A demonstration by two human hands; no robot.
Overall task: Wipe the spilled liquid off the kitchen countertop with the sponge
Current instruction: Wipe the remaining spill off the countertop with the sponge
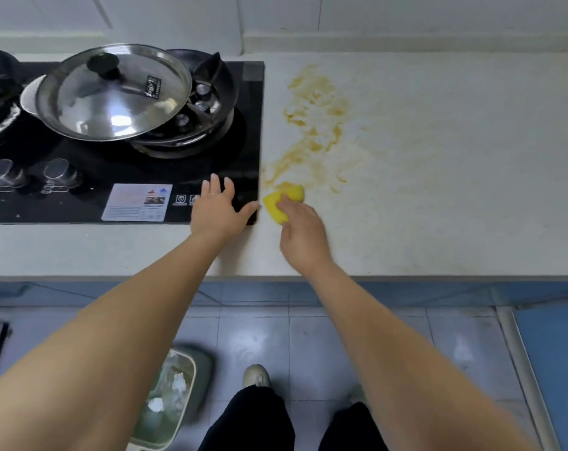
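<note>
Wiping is under way: right hand [300, 232] grips sponge [282, 201] at spill's [315, 125] six o'clock end, left hand [219, 211] spread flat on stove [178, 170]; next, push toward twelve.

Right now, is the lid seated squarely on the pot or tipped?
Tipped: the lid sits askew, its far-right edge raised, leaving the pot partly uncovered.

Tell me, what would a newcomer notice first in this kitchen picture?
First the orange spill smeared over the pale counter, right of the stove. At its near end the right hand grips a yellow sponge. The left hand rests flat on the stove, in front of a shiny lid.
</note>
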